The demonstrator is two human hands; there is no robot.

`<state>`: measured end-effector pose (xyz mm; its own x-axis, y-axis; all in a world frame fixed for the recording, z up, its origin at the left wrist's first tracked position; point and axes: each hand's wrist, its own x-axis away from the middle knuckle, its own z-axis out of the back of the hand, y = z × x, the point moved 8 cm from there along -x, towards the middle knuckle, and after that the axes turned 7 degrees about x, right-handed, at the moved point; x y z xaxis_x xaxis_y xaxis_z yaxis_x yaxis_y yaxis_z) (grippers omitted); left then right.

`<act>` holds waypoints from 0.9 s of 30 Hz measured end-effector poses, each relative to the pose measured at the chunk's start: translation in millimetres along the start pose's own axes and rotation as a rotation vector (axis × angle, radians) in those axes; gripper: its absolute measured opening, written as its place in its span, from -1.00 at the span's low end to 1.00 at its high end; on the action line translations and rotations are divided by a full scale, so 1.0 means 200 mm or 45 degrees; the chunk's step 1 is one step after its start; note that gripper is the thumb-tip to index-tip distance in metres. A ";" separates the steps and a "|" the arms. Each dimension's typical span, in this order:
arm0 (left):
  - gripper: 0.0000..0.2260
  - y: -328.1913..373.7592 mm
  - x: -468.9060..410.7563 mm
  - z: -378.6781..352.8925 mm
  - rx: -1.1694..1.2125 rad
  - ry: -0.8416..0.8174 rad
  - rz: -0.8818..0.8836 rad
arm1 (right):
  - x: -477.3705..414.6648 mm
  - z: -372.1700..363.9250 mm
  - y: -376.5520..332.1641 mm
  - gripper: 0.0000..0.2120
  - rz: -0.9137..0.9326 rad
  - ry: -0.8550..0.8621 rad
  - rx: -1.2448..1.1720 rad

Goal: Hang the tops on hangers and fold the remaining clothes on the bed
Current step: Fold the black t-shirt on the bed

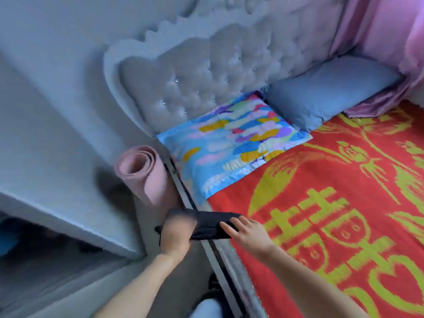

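Observation:
A small black folded garment (210,224) lies at the left edge of the bed, over the red and yellow bedspread (332,203) and the bed rail. My left hand (177,232) grips its left end, fingers curled round the cloth. My right hand (246,230) lies flat on its right end with straight fingers pressing down. A thin black strap hangs from the garment below my left hand. The picture is a little blurred.
A colourful pillow (231,143) and a blue pillow (328,92) lie by the tufted grey headboard (206,76). A rolled pink mat (142,173) stands between bed and wall. A white table edge (68,216) is at left. Pink curtains (390,31) hang at right.

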<state>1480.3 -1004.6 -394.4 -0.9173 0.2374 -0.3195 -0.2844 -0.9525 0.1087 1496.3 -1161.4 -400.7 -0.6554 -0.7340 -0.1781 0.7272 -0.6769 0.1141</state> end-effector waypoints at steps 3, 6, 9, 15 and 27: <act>-0.69 -0.24 0.29 0.29 -0.135 0.030 0.271 | -0.26 0.15 -0.32 -0.45 0.288 0.131 -0.020; -0.47 -0.45 0.63 0.54 -0.180 -0.030 0.559 | -0.45 0.30 -0.70 -0.31 0.555 0.229 -0.012; -0.48 -0.59 0.89 0.73 -0.237 -0.005 0.706 | -0.56 0.40 -1.02 -0.43 0.711 0.288 -0.085; -0.62 -0.81 1.37 0.94 -0.360 0.125 0.842 | -0.66 0.44 -1.57 -0.20 0.962 0.228 -0.100; -0.67 -1.54 2.31 1.08 -0.330 0.050 1.057 | -0.96 0.35 -2.74 -0.13 1.088 0.028 -0.109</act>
<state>1083.8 -560.8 -371.4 -0.7881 -0.5555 -0.2650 0.5491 -0.8291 0.1049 1209.3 -654.6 -360.5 0.1282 -0.9882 -0.0838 0.9829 0.1153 0.1435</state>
